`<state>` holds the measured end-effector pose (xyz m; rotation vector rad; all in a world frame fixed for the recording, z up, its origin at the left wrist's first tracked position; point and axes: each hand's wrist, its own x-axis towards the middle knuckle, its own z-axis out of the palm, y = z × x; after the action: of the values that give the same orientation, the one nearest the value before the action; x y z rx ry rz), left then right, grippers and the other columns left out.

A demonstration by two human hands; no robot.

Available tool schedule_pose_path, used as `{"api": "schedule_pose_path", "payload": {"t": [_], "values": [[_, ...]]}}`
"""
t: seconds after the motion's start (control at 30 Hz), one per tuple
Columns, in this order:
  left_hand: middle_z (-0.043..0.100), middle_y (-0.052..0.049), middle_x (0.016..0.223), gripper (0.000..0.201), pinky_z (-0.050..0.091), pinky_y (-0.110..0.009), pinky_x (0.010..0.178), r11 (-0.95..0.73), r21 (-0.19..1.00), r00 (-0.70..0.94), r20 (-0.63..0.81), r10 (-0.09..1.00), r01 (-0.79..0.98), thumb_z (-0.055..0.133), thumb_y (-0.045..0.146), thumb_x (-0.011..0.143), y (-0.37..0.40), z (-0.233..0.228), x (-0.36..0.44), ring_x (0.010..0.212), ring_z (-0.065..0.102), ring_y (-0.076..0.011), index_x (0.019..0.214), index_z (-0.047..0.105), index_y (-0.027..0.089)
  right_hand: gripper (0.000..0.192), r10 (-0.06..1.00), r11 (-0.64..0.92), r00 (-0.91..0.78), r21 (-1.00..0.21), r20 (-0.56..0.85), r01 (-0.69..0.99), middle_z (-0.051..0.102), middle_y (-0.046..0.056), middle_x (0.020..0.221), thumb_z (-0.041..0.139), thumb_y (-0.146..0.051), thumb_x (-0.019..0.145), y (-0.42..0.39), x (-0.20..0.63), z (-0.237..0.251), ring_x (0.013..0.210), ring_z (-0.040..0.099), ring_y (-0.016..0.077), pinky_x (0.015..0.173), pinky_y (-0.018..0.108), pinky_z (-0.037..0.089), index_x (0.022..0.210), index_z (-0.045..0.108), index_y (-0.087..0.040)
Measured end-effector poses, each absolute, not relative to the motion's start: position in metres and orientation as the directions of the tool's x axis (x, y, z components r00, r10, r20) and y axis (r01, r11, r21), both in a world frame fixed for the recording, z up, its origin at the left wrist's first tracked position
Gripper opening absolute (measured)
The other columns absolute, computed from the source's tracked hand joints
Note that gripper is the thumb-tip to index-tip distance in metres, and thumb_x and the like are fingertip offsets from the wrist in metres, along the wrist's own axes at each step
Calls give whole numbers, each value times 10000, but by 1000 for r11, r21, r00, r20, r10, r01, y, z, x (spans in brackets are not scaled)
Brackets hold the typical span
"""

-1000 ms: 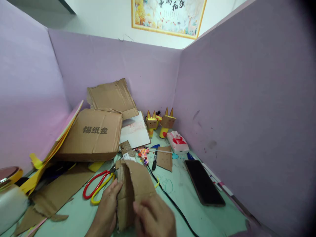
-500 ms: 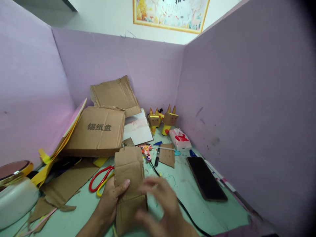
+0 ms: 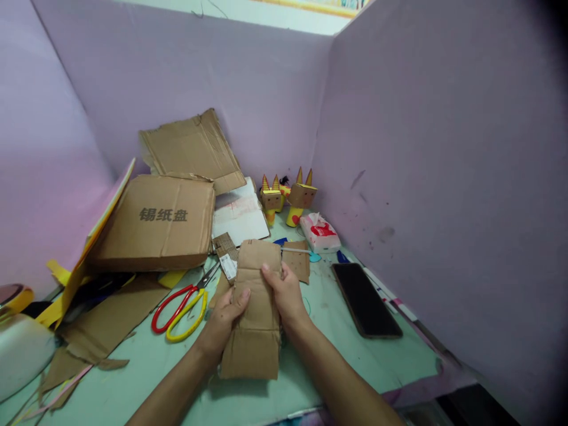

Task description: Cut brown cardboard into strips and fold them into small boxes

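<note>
Creased cardboard (image 3: 255, 310): gripped in your left hand (image 3: 227, 319) and right hand (image 3: 286, 293)
Carton (image 3: 155, 234): left of the creased cardboard, contents hidden
Tissue pack (image 3: 320, 238): right of it, farther back, sheet (image 3: 316, 219) poking out

Your left forearm (image 3: 177, 378) and right forearm (image 3: 346, 373) slant inward; your left hand (image 3: 225, 318) and right hand (image 3: 286, 293) grip from opposite sides, thumbs (image 3: 242, 300) on top, the right farther forward.

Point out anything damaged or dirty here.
Torn scraps with ragged edges litter the left side of the desk. Dark smudges mark the right wall. The held cardboard has creases across it, possibly just folds.
</note>
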<state>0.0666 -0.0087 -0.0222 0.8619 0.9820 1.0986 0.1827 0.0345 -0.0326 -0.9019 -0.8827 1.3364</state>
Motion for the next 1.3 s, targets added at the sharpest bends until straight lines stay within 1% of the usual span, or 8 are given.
{"api": "schedule_pose_path", "payload": {"t": [0.17, 0.33, 0.53, 0.8, 0.97, 1.07, 1.17, 1.3], "values": [[703, -110, 953, 648, 516, -328, 688, 212, 951, 186, -172, 967, -224, 730, 370, 618, -18, -22, 68, 842, 654, -286, 1189, 529, 141, 372, 990, 78, 134, -934, 33, -349, 685, 89, 970, 596, -440, 704, 45, 188, -37, 901, 617, 233, 803, 345, 475, 944, 592, -154], [714, -104, 841, 507, 508, -314, 665, 132, 991, 28, -132, 991, -12, 719, 388, 634, -11, -21, 61, 759, 656, -261, 1037, 616, 99, 348, 999, 46, 18, -943, 43, -329, 690, 65, 958, 636, -399, 672, 36, 183, -41, 912, 616, 229, 812, 341, 474, 934, 607, -173], [707, -108, 763, 497, 503, -302, 530, 365, 904, 56, -362, 931, -224, 662, 362, 709, -8, -17, 60, 568, 646, -212, 1109, 559, 85, 415, 990, 36, -115, -930, 83, -366, 687, 53, 930, 691, -248, 573, 33, 181, -40, 817, 633, 201, 772, 334, 491, 955, 549, -174], [694, -100, 930, 537, 530, -264, 622, 358, 884, 171, -319, 932, -300, 690, 160, 648, -15, -18, 57, 751, 659, -204, 1157, 521, 131, 354, 995, 91, 3, -922, 96, -376, 675, 42, 890, 669, -215, 595, 43, 187, -40, 805, 621, 194, 772, 330, 480, 920, 535, -173], [678, -63, 726, 666, 360, -173, 272, 278, 940, 217, -235, 948, -196, 711, 259, 636, -14, -20, 58, 373, 531, -113, 1233, 447, 125, 403, 994, 90, -19, -904, 108, -419, 671, 46, 930, 691, -256, 601, 40, 184, -42, 853, 615, 199, 796, 337, 477, 964, 531, -185], [664, -59, 722, 625, 336, -170, 262, 234, 959, 205, -199, 958, -163, 705, 313, 647, -13, -19, 57, 391, 535, -122, 1198, 474, 130, 422, 995, 63, -41, -887, 92, -458, 672, 49, 952, 696, -279, 601, 39, 187, -39, 860, 616, 203, 795, 335, 477, 979, 533, -188], [656, -60, 711, 468, 421, -196, 389, 104, 977, 70, -92, 993, -184, 613, 397, 733, -12, -17, 48, 458, 563, -124, 1101, 544, 116, 426, 993, 3, -100, -866, 62, -500, 683, 46, 938, 691, -298, 600, 39, 195, -32, 822, 632, 204, 759, 322, 486, 987, 552, -186], [611, -98, 1145, 408, 457, -341, 863, -433, 873, -146, 470, 871, 226, 646, 234, 703, -11, -14, 32, 1021, 574, -244, 1104, 576, 221, 408, 963, -138, -270, -847, 7, -514, 700, 58, 830, 682, -320, 603, 32, 202, -22, 685, 649, 203, 668, 316, 494, 963, 610, -144]]}}
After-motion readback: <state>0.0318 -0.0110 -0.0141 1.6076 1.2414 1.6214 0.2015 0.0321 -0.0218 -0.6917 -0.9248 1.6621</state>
